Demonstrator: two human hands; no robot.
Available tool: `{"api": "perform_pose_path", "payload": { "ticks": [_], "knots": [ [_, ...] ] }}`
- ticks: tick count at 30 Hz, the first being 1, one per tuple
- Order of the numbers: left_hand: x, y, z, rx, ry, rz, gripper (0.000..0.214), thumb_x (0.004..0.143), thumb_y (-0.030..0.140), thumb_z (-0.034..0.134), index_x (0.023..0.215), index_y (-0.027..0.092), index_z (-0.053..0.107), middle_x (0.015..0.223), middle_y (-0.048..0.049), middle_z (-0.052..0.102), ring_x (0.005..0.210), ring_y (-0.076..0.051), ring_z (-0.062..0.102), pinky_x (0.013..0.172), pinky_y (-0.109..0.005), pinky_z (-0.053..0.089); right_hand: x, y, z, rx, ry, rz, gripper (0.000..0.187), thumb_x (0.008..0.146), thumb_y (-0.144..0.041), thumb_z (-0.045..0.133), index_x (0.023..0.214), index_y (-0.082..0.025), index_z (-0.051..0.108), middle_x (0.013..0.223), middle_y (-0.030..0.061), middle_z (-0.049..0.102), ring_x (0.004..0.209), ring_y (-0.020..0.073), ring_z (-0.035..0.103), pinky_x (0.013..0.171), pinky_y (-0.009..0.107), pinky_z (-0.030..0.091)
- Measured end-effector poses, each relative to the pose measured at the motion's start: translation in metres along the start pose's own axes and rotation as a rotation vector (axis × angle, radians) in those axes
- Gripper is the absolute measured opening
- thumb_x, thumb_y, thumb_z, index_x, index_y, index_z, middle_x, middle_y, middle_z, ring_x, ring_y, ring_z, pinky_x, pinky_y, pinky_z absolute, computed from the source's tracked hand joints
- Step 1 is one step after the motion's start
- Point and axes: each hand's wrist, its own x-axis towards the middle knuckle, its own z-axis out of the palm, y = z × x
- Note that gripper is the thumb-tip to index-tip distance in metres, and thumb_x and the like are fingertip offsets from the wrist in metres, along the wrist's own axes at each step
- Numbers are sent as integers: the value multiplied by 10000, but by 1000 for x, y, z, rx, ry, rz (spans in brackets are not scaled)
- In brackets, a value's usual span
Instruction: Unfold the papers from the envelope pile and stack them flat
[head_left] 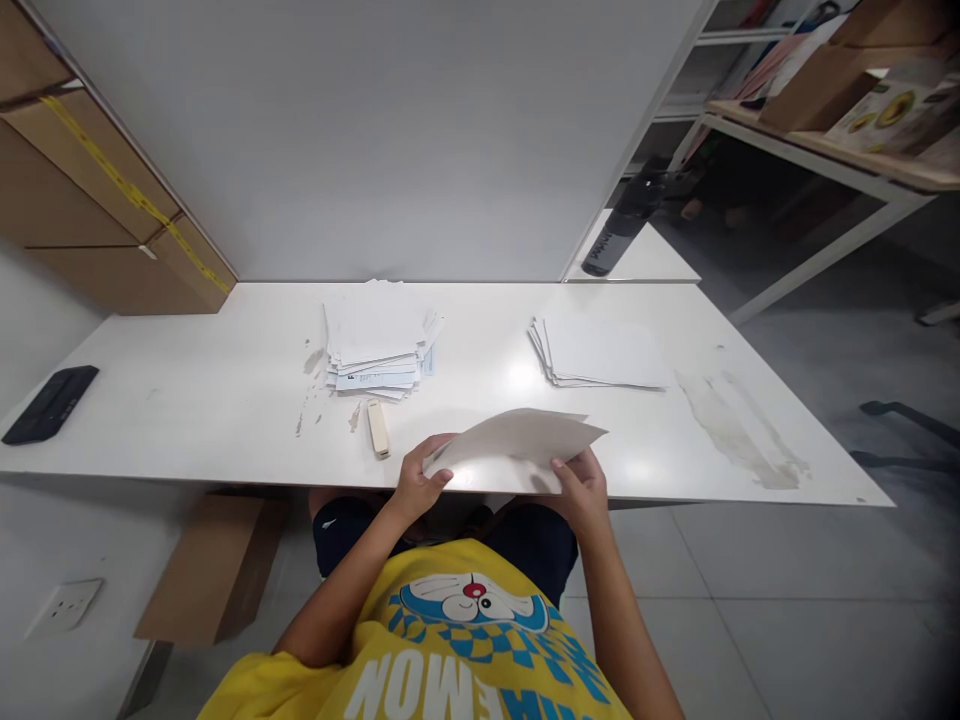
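L hand (418, 482), R hand (582, 488): both pinching thin sheaf of sheets (517, 440) by its near corners, held over near edge of table (187, 400), mid. Stapler (378, 428) beside L hand. Messy pile (379, 345) behind; neat pile (600, 352) toward right edge. Risk, prob.: sheets unaligned, light pinch, could slip off edge.

A: Counts?
B: I get two paper stacks, left stack (375, 345), right stack (600, 355); one held sheaf (517, 440); one stapler (378, 428).
A: Rest?
B: One black device (49, 402), one bottle (622, 228), one floor box (210, 570). Two hands: left hand (420, 480), right hand (581, 485).
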Motion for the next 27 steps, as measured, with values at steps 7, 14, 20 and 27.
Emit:
{"api": "perform_pose_path", "payload": {
  "ticks": [7,14,20,27],
  "knots": [
    [-1,18,9,130,-42,43,334,915,457,526,1063,226,716,1055,-95,727,1003,-235,673,902,-376,546,5,-7,5,-61,-59,40,379,742,-392,716,1086,-261,626,1065,52,676,1015,245,619,920,430,488],
    [-21,29,-2,149,138,104,285,915,432,525,967,223,712,958,-89,710,938,-232,669,856,-373,543,-14,-13,10,-159,-39,-11,242,787,-425,672,947,-249,628,974,63,675,943,255,620,866,411,496],
    [-34,12,-7,159,196,-69,236,858,391,616,999,207,657,917,-61,685,854,-206,653,786,-337,543,-23,-13,7,-142,-71,27,264,753,-435,715,908,-257,598,869,38,634,823,221,599,730,343,494],
    [-46,17,-6,128,228,-139,215,869,409,597,923,214,669,880,-49,695,843,-198,664,789,-314,544,-28,-8,12,-195,-116,127,281,785,-491,685,911,-254,603,818,24,633,771,196,584,680,296,482]
  ]
}}
